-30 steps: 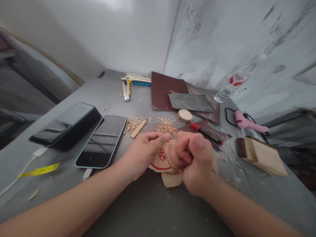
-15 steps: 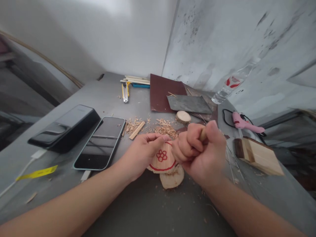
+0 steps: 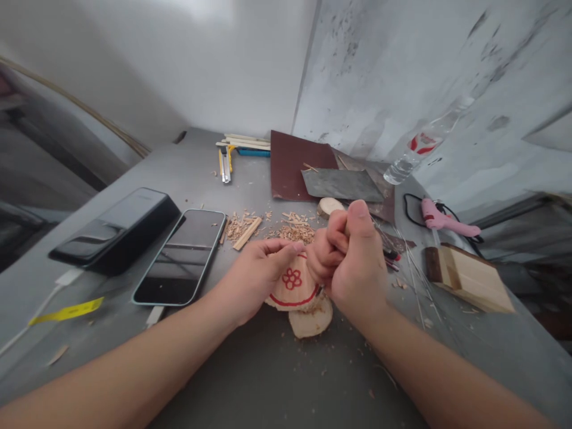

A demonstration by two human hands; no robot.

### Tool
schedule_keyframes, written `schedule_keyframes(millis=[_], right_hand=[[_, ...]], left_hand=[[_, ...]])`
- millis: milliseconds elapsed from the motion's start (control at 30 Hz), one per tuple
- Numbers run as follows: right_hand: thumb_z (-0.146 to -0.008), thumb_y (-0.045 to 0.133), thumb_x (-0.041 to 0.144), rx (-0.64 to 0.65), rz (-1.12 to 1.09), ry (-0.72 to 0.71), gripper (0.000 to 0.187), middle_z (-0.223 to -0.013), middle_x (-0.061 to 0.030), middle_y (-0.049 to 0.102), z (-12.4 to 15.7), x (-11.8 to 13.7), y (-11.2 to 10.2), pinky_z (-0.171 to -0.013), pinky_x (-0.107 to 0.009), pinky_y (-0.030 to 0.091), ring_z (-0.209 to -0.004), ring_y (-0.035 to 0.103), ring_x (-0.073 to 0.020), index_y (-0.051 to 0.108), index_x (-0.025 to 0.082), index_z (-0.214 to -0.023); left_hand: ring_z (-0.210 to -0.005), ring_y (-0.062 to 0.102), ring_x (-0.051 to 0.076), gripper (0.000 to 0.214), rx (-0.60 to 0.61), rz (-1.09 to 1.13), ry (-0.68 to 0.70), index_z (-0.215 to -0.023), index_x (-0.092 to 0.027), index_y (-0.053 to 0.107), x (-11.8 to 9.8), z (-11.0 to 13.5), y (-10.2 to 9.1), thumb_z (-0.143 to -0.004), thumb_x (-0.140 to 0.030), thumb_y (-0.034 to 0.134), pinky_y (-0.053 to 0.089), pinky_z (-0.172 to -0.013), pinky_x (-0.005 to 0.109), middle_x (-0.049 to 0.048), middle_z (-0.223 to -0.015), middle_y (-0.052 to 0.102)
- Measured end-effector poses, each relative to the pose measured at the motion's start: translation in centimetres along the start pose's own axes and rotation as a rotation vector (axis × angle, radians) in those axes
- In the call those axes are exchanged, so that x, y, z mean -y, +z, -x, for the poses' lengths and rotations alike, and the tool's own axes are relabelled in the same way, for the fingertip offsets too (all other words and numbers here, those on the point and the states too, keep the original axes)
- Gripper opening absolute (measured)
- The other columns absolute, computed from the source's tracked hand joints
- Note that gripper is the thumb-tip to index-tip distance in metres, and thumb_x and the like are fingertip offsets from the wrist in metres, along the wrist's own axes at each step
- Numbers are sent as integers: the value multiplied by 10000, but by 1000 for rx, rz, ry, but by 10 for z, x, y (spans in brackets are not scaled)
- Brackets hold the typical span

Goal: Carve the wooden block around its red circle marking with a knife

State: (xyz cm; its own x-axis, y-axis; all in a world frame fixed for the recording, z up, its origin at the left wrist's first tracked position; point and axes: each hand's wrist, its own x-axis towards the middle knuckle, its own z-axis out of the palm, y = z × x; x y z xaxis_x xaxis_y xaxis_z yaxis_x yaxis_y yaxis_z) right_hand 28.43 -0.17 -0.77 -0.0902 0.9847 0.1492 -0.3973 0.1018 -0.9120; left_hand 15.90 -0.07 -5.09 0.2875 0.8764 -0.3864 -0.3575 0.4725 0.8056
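My left hand (image 3: 261,271) pinches a round wooden slice (image 3: 279,292) by its left edge, thumb on top. A red flower and a red curved border are drawn on its face. My right hand (image 3: 351,259) is wrapped in a fist around a carving tool, its wooden handle nearly all covered by the fingers. The dark tip of the carving tool (image 3: 319,291) shows at the slice's right edge, where the wood looks rough. Beneath lies a second pale wood slice (image 3: 310,322), partly overlapped by the drawn one.
Wood shavings (image 3: 295,229) and a small round wood piece (image 3: 329,207) lie behind my hands. Left are a phone (image 3: 181,259) and a black box-shaped device (image 3: 118,232). Farther back are a utility knife (image 3: 224,164), sandpaper (image 3: 292,167) and a bottle (image 3: 422,146); right, a pink glue gun (image 3: 442,220) and wooden block (image 3: 469,280).
My right fist has shifted left and tilted over toward the drawn slice, uncovering dark and red pen-like items to its right. My left hand and the slice stay nearly in place.
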Motion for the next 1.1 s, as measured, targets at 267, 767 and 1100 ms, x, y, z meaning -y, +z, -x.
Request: schedule_keyframes(millis=[267,767,1100], right_hand=[[-947,670,653,242,-63,-22,648,-489,79,268,8,1,-6,-381,-256,188,-385,182,-84,360,238,-558],[-1017,570,632,296,-10,28,557,-524,84,302,8,-19,-21,-384,-222,188,-402,211,-84,428,234,-653],[-1015,556,599,273,-199,61,585,-507,93,207,-2,2,-24,-386,-239,149,-407,113,-89,350,234,-607]], left_hand=[[-685,695,154,320,2,8,-14,-811,-159,736,-1,0,-1,-693,-399,912,545,-712,275,25,-730,752],[-652,687,163,346,21,0,-7,-792,-167,739,-1,0,-2,-670,-429,929,533,-660,268,28,-692,749],[-642,654,128,323,7,-26,2,-822,-162,745,3,-2,-4,-727,-428,902,519,-679,252,10,-723,741]])
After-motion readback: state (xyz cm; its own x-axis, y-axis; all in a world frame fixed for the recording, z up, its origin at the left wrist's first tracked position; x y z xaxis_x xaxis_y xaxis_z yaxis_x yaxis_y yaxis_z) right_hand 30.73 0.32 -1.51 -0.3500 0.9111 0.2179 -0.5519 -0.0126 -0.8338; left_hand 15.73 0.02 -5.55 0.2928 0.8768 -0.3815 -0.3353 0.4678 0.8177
